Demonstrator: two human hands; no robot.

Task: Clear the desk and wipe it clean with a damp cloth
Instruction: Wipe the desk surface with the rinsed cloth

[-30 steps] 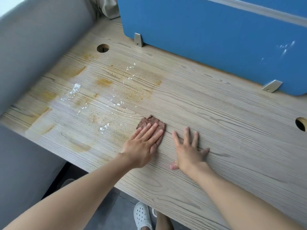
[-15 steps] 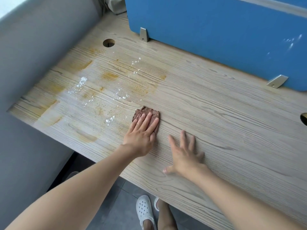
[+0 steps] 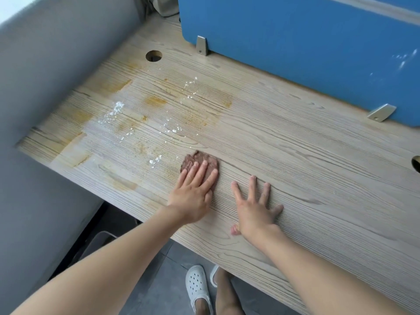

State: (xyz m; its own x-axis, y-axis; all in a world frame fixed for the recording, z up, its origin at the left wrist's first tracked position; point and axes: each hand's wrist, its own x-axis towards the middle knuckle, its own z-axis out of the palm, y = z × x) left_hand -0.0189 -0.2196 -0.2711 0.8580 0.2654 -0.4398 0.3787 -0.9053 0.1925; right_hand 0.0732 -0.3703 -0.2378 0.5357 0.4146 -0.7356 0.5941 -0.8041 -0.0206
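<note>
A small brown cloth [image 3: 197,159] lies flat on the wooden desk [image 3: 295,160]. My left hand [image 3: 193,194] presses on it with straight fingers, covering its near half. Just to its right, my right hand [image 3: 254,210] rests flat on the bare wood with fingers spread, apart from the cloth. White powder specks [image 3: 116,110] and orange-yellow stains [image 3: 156,101] mark the desk's left part, to the left of and beyond the cloth.
A blue partition [image 3: 295,46] on metal brackets [image 3: 201,45] closes the desk's far side. A grey wall [image 3: 56,64] bounds the left. Cable holes sit at the far left [image 3: 153,56] and right edge [image 3: 417,163]. White clogs [image 3: 197,287] stand on the floor below.
My left hand has slid the cloth a little to the left, towards the powder. My right hand has stayed flat beside it.
</note>
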